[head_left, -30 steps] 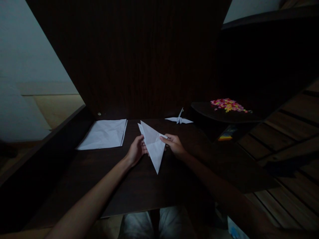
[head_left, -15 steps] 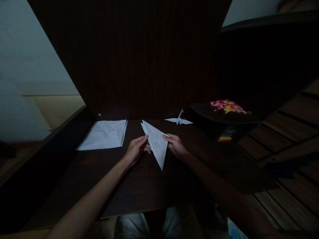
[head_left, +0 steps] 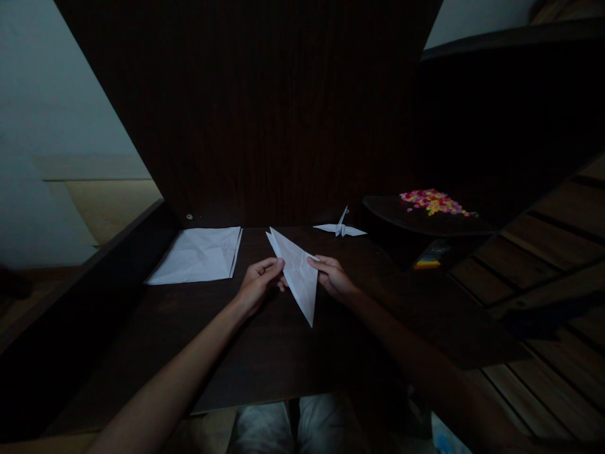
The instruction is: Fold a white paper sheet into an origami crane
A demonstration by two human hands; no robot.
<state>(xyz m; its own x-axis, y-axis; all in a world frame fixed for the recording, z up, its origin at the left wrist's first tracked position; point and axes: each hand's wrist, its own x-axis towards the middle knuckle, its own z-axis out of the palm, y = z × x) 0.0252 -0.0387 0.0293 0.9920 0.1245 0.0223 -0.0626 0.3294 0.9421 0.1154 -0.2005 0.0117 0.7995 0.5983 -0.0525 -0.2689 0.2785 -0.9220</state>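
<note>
Though folded, plain paper [head_left: 299, 268] between left fingers [head_left: 273, 271] and right fingers [head_left: 321, 265].

Holds both forearms [head_left: 189, 362] forward and inward, with left hand [head_left: 258, 282] and right hand [head_left: 334, 277] pinching, thumbs [head_left: 275, 269] uppermost, fingers [head_left: 282, 285] curled.

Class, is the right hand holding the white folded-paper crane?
No: the right hand pinches white, pointed folded paper, while the crane rests apart on the dark wooden desk.

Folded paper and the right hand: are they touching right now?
Touching. The head view shows the right hand gripping the folded paper at its right corner, thumb overlapping it.
</note>
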